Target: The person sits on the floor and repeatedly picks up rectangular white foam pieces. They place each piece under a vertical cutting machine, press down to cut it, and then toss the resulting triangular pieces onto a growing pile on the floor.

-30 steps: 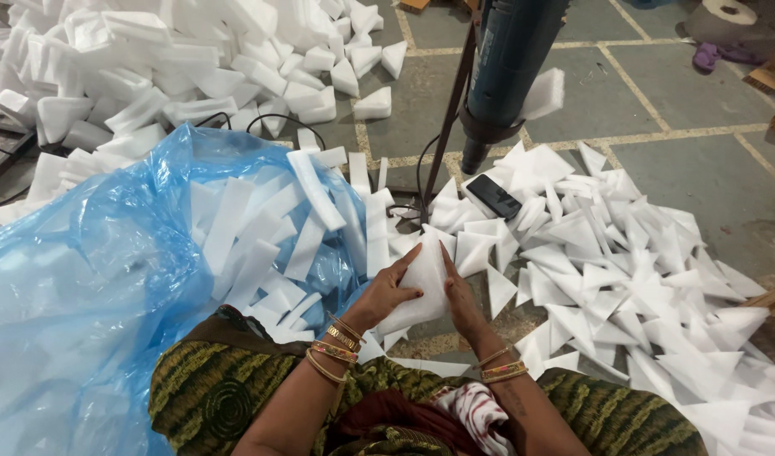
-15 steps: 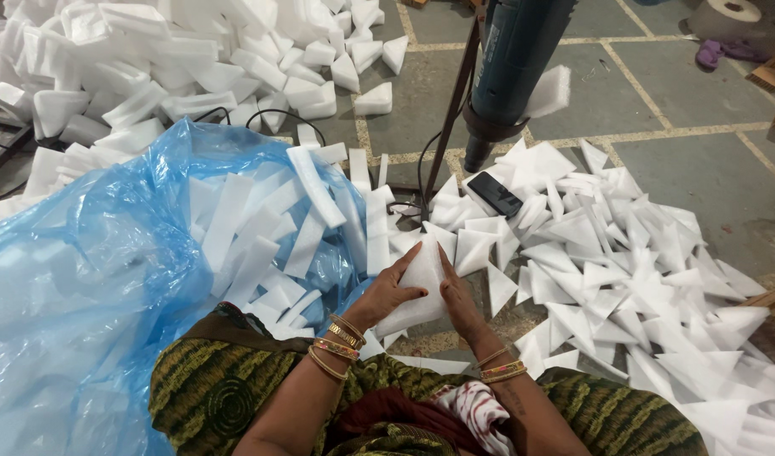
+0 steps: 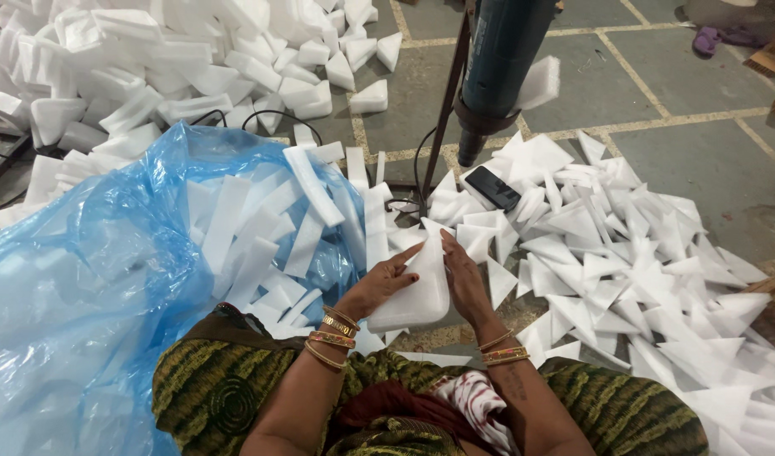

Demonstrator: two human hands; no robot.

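Note:
I hold a white foam piece [image 3: 420, 291] upright between both hands, just above my lap. My left hand [image 3: 381, 283] grips its left side with the fingers spread over the face. My right hand [image 3: 466, 280] presses flat against its right edge. Directly beyond the piece hangs a dark teal power tool [image 3: 499, 63] clamped on a thin metal stand [image 3: 441, 118], its tip pointing down. A black phone [image 3: 492, 187] lies on the foam pieces under the tool.
A large blue plastic bag [image 3: 92, 279] full of white foam strips lies at my left. White triangular foam offcuts [image 3: 624, 262] cover the floor at my right. A heap of foam blocks [image 3: 151, 67] fills the far left. Black cables [image 3: 269, 118] run across the tiled floor.
Both hands have kept hold of the foam piece and shifted it only slightly. Nothing else has moved.

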